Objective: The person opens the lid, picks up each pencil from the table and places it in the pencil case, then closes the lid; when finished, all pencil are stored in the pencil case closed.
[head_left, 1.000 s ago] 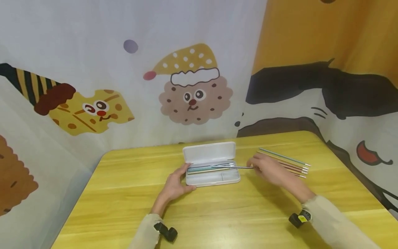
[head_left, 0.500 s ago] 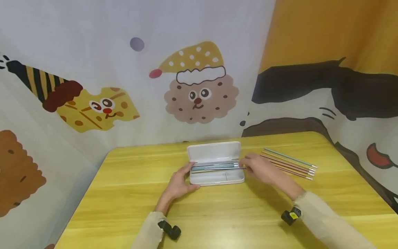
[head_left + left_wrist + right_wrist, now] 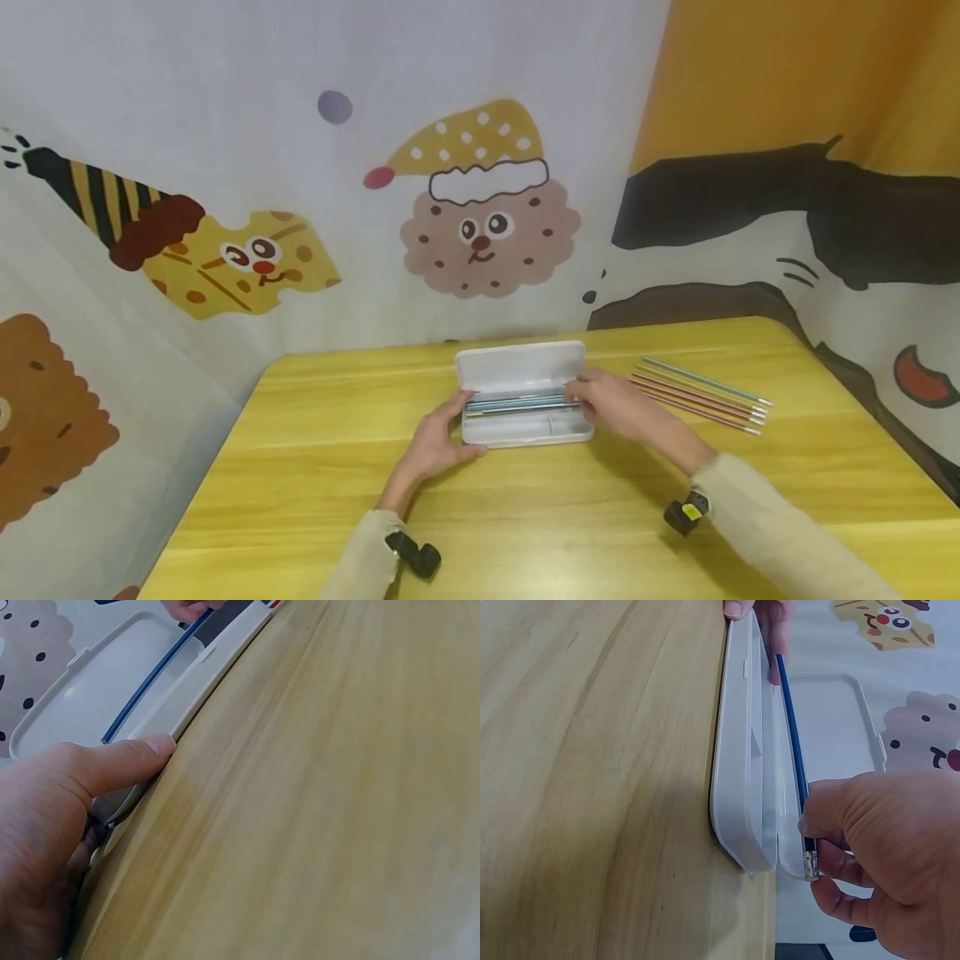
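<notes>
A white pencil case (image 3: 504, 434) lies on the table with its lid (image 3: 521, 367) raised and several pencils (image 3: 517, 405) inside. My left hand (image 3: 437, 443) grips the case's left end, the thumb at the front edge in the left wrist view. In the right wrist view my right hand (image 3: 889, 851) pinches a dark blue pencil (image 3: 795, 750) near its silver end, holding it over the case. From the head, that right hand (image 3: 618, 407) is at the case's right end.
To the right of the case, several pencils (image 3: 697, 392) with white ends lie side by side on the yellow wooden table (image 3: 525, 517). Behind the table hangs a curtain (image 3: 360, 250) printed with cartoon figures.
My right hand has moved left with the pencil, from beside the case to over its right end. The left hand keeps its hold, and the head view has shifted slightly.
</notes>
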A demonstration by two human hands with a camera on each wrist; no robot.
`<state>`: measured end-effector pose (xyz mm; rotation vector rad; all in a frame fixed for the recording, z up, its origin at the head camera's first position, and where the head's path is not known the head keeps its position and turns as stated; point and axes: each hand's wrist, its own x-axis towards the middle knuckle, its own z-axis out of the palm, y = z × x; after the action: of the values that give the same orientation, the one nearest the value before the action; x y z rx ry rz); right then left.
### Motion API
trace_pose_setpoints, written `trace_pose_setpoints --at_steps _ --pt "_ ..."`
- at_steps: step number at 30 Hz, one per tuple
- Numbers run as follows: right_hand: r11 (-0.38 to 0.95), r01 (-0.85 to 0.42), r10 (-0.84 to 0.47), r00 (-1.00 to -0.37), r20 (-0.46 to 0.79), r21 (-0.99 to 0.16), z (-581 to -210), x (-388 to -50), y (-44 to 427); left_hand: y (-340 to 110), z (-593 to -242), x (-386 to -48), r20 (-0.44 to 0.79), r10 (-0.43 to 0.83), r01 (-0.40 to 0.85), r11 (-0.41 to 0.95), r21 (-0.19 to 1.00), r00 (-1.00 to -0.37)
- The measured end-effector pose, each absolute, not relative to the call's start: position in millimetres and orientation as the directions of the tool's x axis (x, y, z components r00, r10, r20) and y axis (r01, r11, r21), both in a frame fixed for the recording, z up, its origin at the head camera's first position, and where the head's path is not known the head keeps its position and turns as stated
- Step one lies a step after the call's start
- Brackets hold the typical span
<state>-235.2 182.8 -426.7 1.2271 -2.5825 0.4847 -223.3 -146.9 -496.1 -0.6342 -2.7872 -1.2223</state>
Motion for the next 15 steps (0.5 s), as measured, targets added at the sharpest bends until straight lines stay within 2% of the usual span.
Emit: trace_pose_setpoints --at_steps 7,15 --pt "0.572 -0.802 -0.722 -0.592 0.357 -0.172 -432 -238 175 -148 -497 -219 0.182 0.344 0.365 0.599 0.713 -0.921" --pt "0.607 -0.771 -0.712 -0.635 0.299 -0.191 -435 -240 170 -146 -496 -220 0.211 0.349 0.389 0.590 0.708 -0.913"
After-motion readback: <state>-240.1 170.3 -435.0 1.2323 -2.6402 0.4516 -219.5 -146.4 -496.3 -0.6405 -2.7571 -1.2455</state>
